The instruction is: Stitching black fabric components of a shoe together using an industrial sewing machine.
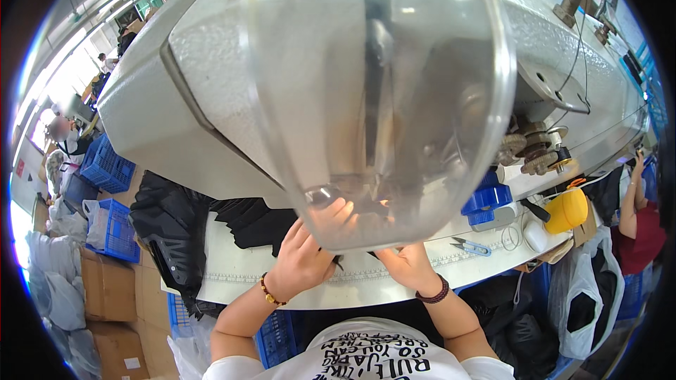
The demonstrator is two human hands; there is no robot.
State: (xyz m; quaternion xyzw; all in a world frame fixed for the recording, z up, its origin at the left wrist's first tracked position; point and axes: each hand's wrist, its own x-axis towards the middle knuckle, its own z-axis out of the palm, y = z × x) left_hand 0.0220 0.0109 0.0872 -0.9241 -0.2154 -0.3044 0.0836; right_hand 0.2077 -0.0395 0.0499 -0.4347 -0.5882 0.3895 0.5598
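My left hand point(304, 257) is at the head of a large pale sewing machine point(211, 63), its fingers reaching behind a clear plastic guard point(436, 119). A small edge of black fabric point(339, 262) shows under its thumb side, and the fingers look closed on it. Opposite it, my right hand point(410, 267) is bent inward at the guard's lower edge. Its fingertips are blurred by the plastic, so what they grip cannot be made out. Beyond my left hand, a row of black fabric pieces point(253, 224) lies overlapped on the white table point(239, 288).
Small snips point(470, 247), a blue plastic part point(487, 198) and a yellow container point(565, 211) sit to the right. Black printed material point(169, 239) hangs over the table's left edge. Blue crates point(113, 229) and cardboard boxes point(107, 285) stand left; another person point(637, 225) is at far right.
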